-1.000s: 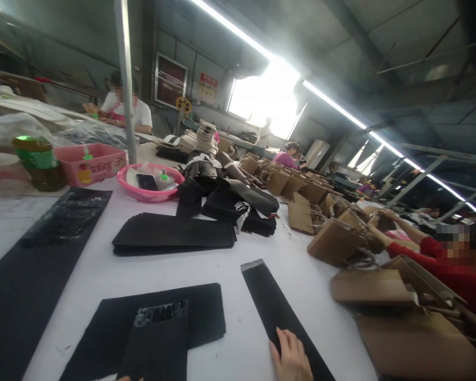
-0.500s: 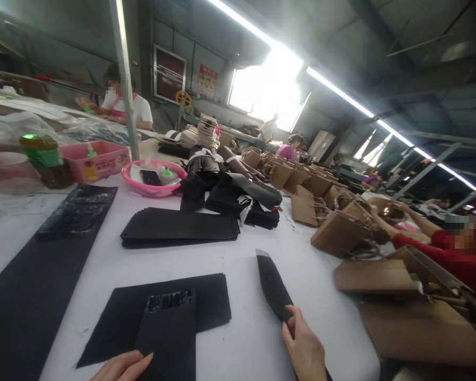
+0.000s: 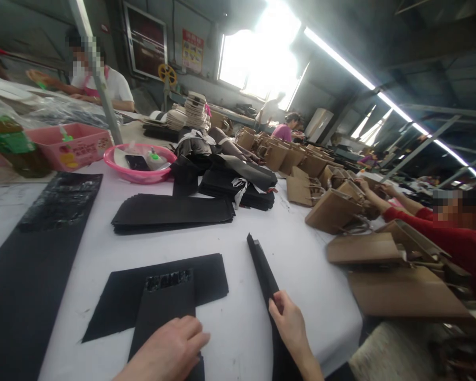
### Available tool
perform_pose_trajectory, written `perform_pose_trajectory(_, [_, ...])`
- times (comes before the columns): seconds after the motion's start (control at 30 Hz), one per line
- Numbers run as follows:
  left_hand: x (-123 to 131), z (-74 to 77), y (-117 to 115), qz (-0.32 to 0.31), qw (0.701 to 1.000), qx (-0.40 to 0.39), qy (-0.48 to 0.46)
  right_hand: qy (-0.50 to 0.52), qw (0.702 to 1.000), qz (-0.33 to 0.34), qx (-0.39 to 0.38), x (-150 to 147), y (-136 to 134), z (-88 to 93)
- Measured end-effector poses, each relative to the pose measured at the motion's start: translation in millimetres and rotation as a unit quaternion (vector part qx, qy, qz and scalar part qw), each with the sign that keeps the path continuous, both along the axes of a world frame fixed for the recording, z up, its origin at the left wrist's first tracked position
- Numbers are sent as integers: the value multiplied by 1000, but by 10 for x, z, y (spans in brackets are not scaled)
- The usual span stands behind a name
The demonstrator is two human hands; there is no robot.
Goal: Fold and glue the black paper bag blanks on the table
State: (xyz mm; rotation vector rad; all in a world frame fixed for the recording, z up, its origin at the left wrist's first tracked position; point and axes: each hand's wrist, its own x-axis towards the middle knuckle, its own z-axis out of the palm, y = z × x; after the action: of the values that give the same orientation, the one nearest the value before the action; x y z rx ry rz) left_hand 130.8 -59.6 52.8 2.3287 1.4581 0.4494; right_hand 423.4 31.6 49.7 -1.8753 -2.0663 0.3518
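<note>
My right hand [image 3: 289, 317] is closed, thumb and fingers pinching a long black strip [image 3: 263, 267] by its edge. The strip stands raised and folded lengthwise, its far end tilted away from me. My left hand [image 3: 168, 346] hovers, fingers loosely bent and apart, over a black panel [image 3: 164, 307]; nothing shows in it. Shiny, wet-looking glue [image 3: 168, 279] covers the panel's far end. That panel lies across a wider stack of black sheets [image 3: 208, 278] on the white table [image 3: 238, 328].
A long black sheet [image 3: 35, 275] with a shiny end lies left. Beyond are a black stack [image 3: 170, 211], a pink basin [image 3: 138, 174], a pink box [image 3: 73, 145] and a bottle [image 3: 19, 145]. Brown bags [image 3: 404, 291] crowd the right, where a red-sleeved person [image 3: 404, 214] reaches in.
My left hand has risen and moved right over the glued panel. The strip in my right hand has turned from flat-faced to folded lengthwise. The view has shifted slightly.
</note>
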Motion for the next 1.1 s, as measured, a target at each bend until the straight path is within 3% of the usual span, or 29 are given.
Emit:
perform_pose_trajectory(0.13, [316, 139, 245, -125, 987, -55, 80, -53, 999, 7, 1, -125, -92, -45])
perform_pose_trajectory(0.33, [508, 648, 342, -181, 972, -111, 103, -133, 990, 25, 40, -280, -67, -55])
perform_pose_trajectory(0.43, [531, 752, 338, -202, 964, -127, 121, -112, 991, 36, 70, -355, -47, -55])
perform_pose_trajectory(0.57, [516, 684, 370, -207, 961, -127, 135, -14, 998, 34, 46, -365, -24, -36])
perform_pose_trajectory(0.67, [493, 558, 421, -204, 964, -102, 134, 48, 998, 21, -23, -308, -6, 6])
perform_pose_trajectory(0.77, [502, 424, 470, -203, 968, -77, 125, 62, 997, 20, -44, -275, -37, 42])
perform_pose_trajectory(0.87, [541, 327, 494, -205, 970, -56, 116, 44, 999, 25, -12, -303, -144, 20])
perform_pose_trajectory(0.97, [563, 268, 494, -212, 970, -41, 108, -38, 997, 44, 41, -345, -303, -35])
perform_pose_trajectory(1.1, [519, 209, 479, -220, 970, -36, 100, -82, 989, 121, 4, -303, -568, 27])
